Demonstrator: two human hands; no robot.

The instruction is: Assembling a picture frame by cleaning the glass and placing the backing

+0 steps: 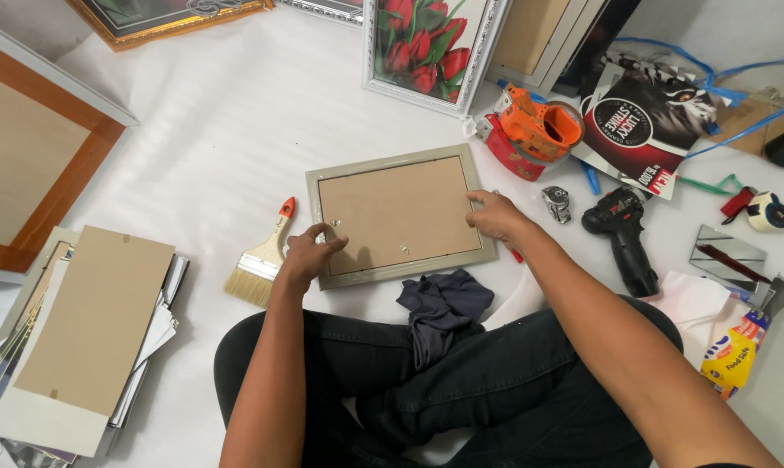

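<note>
A grey picture frame (398, 161) lies face down on the white floor in front of me, its brown backing board (392, 212) showing. My left hand (309, 251) rests on the frame's left edge, fingers touching a small metal clip there. On the frame's right edge sits my right hand (496, 215), fingers spread on the rim. Neither hand holds anything. A dark cloth (439, 308) lies on my crossed legs just below the frame.
A paintbrush (262, 260) lies left of the frame, a stack of boards (88, 334) further left. A black drill (621, 234), orange tool (535, 130), tape roll (766, 211), mirror piece (725, 251) are at right. Framed pictures (431, 48) lean behind.
</note>
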